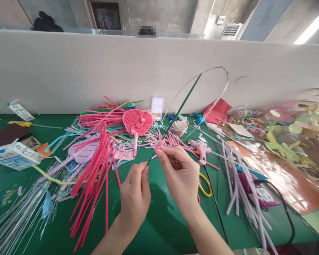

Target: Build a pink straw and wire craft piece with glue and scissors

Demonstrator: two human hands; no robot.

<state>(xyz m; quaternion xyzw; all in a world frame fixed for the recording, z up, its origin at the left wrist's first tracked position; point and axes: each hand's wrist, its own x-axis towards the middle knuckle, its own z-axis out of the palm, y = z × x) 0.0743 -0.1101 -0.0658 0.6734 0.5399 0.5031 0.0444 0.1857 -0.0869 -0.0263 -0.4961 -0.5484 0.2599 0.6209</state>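
Observation:
A thin dark green stick [184,102] slants up and away between my hands. My left hand [136,184] is closed in a pinch around its lower end. Just above, my right hand [179,173] pinches a small pink fuzzy coil [158,143] wound round the stick, which looks like pipe cleaner. A thin silvery strip [227,79] arches in a loop near the stick's top; where it attaches is unclear. Beyond my hands lies a pink fan-shaped piece [136,122] made of pipe cleaners. Right of my right hand is a pink glue gun [202,150].
Pink pipe cleaners [95,177] and silvery wires [18,209] spread on the left of the green table [162,226]. Yellow-handled scissors [208,186], a paper cup [180,126] and lilac pipe cleaners [235,177] lie to the right. Another person's hand [317,152] shows at the right edge. A pale partition [95,71] stands behind.

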